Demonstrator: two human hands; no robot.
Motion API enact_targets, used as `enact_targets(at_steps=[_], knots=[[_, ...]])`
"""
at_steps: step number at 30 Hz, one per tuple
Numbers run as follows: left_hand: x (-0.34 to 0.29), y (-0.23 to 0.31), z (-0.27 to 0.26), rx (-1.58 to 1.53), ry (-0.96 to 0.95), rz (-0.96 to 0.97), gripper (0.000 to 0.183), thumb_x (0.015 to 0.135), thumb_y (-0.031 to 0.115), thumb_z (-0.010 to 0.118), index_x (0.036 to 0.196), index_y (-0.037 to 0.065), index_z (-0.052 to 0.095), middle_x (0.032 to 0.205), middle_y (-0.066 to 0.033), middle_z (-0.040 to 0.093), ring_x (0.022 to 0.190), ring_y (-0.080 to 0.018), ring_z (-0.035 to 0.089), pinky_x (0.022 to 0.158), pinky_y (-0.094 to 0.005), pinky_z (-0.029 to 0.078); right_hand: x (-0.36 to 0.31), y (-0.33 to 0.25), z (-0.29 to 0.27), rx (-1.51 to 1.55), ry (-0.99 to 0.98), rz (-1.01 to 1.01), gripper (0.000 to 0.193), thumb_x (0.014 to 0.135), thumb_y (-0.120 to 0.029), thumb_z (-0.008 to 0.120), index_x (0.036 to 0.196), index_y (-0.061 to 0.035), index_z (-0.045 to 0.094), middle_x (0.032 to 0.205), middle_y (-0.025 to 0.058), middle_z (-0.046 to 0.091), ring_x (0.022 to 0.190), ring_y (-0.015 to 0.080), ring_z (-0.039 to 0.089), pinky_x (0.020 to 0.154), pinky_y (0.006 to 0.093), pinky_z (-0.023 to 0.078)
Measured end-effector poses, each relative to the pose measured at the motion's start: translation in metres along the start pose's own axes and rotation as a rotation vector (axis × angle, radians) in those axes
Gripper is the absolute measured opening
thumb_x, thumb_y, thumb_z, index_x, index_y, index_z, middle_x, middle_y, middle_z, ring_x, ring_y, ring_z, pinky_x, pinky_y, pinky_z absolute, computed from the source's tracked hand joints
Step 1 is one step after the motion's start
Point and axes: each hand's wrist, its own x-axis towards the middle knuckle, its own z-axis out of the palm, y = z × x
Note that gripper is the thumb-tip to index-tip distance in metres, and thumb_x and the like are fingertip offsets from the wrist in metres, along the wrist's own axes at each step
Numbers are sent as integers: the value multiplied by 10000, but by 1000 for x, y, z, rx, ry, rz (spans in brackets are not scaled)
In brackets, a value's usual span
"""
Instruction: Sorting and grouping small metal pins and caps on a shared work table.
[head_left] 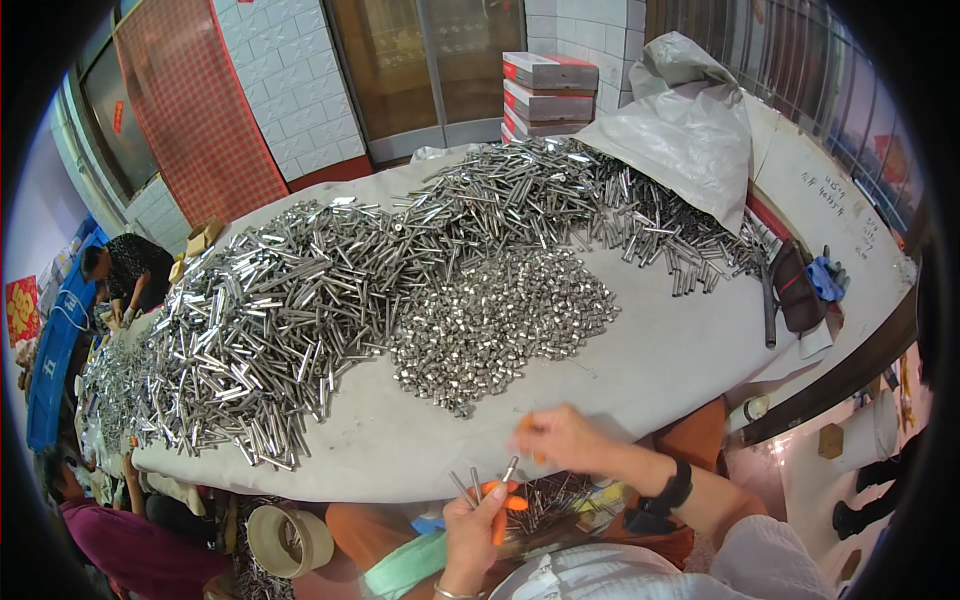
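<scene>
My left hand is closed around a few slim metal tubes that fan upward from the fingers. One of them carries a shiny fitting at its upper end. Orange covers sit on some fingers of both hands. Just above and to the right, my right hand is curled over the table's near edge, its fingertips smeared by motion; whether anything is between them is hidden. Beyond the hands lies a heap of short silvery metal fittings, and behind it a large pile of longer metal tubes.
A pale cloth covers the table. A white sack lies over tubes at the far right, near stacked boxes. Below the table edge stands a beige bucket. Other people sit at the left side.
</scene>
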Motion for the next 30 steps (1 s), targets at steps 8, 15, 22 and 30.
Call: enact_targets(at_steps=[8, 15, 22, 30], knots=[[6, -4, -7, -39, 50, 8, 187, 897, 109, 587, 954, -57, 650, 746, -153, 671, 378, -44, 328, 360, -195, 232, 59, 18, -15, -814, 336, -297, 132, 782, -22, 524, 904, 10, 566, 879, 167, 541, 778, 371, 588, 680, 464, 476], [11, -2, -10, -38, 73, 31, 218, 910, 135, 577, 939, -71, 644, 728, -148, 671, 340, -55, 349, 341, -188, 246, 45, 12, -22, -601, 320, -307, 107, 808, -22, 513, 895, 5, 570, 838, 174, 564, 731, 313, 594, 664, 421, 478], [10, -1, 4, 20, 31, 76, 201, 904, 122, 583, 956, -61, 648, 719, -139, 671, 354, -45, 342, 349, -190, 241, -15, -11, -9, 214, -99, 79, 143, 922, -112, 551, 980, 16, 581, 811, 47, 606, 689, 93, 575, 635, 249, 489], [4, -2, 10, 127, -11, 57, 205, 897, 130, 603, 985, -46, 660, 702, -85, 669, 389, -25, 350, 365, -189, 246, -23, 5, -7, 462, -93, -58, 140, 895, -46, 568, 1006, 33, 596, 813, 53, 601, 701, 107, 585, 646, 254, 494]])
